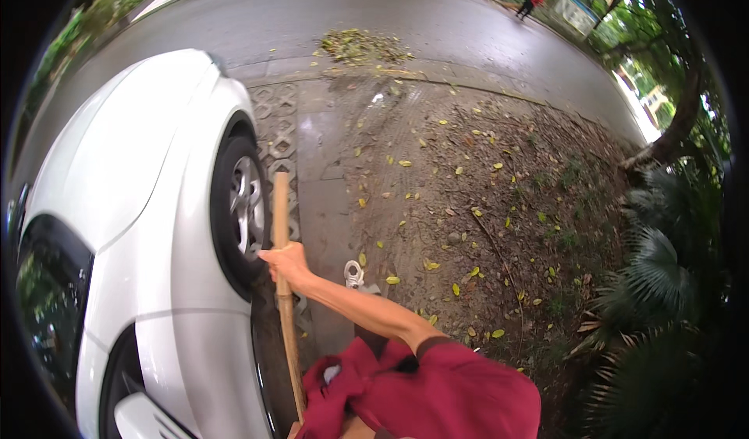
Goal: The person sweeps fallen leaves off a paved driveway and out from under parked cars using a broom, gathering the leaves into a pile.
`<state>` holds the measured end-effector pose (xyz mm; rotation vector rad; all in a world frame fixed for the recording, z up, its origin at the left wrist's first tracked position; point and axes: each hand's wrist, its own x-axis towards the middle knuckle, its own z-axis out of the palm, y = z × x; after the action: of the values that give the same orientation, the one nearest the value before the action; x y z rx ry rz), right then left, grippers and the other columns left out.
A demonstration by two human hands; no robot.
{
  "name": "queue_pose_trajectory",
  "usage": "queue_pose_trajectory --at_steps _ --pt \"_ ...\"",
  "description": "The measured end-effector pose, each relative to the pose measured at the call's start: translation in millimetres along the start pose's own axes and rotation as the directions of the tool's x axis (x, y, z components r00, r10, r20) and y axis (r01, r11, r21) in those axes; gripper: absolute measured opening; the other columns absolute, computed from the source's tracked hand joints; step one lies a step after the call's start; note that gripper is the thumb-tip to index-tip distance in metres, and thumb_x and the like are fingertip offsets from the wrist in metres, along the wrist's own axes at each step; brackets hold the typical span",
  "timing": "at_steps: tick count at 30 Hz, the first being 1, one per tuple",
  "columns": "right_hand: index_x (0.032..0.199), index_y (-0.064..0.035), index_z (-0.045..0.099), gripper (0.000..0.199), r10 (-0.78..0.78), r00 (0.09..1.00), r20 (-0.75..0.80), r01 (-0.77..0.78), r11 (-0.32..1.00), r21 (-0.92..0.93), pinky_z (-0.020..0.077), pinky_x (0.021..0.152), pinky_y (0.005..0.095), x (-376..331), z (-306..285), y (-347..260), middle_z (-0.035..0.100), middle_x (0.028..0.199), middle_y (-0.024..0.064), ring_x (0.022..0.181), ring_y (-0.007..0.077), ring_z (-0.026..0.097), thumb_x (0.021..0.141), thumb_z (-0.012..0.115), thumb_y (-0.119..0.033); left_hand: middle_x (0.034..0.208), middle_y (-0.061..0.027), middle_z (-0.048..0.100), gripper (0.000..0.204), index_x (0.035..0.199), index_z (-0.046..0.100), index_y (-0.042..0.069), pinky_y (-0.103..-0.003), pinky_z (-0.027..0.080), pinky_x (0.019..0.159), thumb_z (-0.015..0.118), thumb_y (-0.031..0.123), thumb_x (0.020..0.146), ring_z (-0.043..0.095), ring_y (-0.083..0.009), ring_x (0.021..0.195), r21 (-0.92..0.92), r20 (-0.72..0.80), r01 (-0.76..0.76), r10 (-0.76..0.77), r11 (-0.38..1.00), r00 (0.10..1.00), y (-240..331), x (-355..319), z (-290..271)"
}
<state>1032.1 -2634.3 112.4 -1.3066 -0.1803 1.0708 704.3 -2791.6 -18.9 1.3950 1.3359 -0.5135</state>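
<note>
A long wooden pole stands at a slant beside the white car, its thick end raised in front of me and its other end running off below. My right hand is closed around the upper part of the pole, with the arm reaching across from the right. Only a sliver of my left hand shows at the bottom edge, against the lower part of the pole; most of it is cut off. Whatever is fixed to the pole's lower end is out of view.
A white car fills the left, its front wheel close to the pole. Leaves lie in a pile at the road's edge and scattered over the muddy ground. Palm fronds stand right. A person in red is far off.
</note>
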Motion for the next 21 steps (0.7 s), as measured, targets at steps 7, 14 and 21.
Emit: queue_pose_trajectory --at_steps 7,14,21 --pt "0.057 -0.0026 0.051 0.031 0.011 0.999 0.035 -0.01 1.0 -0.02 0.0399 0.035 0.0306 206 -9 -95 0.051 0.049 0.0054 0.037 0.0149 0.05 0.073 0.074 -0.016 0.068 -0.0208 0.065 0.021 0.078 0.069 -0.001 -0.038 0.049 0.063 0.066 0.016 0.066 0.066 -0.0332 0.068 0.098 0.021 -0.051 0.049 0.994 0.999 209 115 -78" --pt "0.054 -0.0029 0.051 0.033 0.184 0.964 0.19 -0.167 0.981 -0.101 0.0376 0.035 0.0298 336 36 -176 0.05 0.045 0.0074 0.035 0.0148 0.048 0.078 0.071 -0.012 0.068 -0.0205 0.065 0.021 0.078 0.069 0.0 -0.038 0.049 0.063 0.067 0.017 0.067 0.066 -0.033 0.067 0.061 0.018 -0.044 0.043 0.997 0.999 347 207 -152" --pt "0.056 -0.0059 0.048 0.033 0.037 0.962 0.269 -0.013 0.996 -0.093 0.0381 0.036 0.0271 512 78 -280 0.049 0.047 0.004 0.036 0.0117 0.045 0.079 0.071 -0.014 0.068 -0.0202 0.065 0.022 0.078 0.069 0.0 -0.039 0.05 0.063 0.067 0.019 0.067 0.066 -0.0328 0.067 0.094 0.045 -0.087 0.083 0.992 0.996 483 333 -249"
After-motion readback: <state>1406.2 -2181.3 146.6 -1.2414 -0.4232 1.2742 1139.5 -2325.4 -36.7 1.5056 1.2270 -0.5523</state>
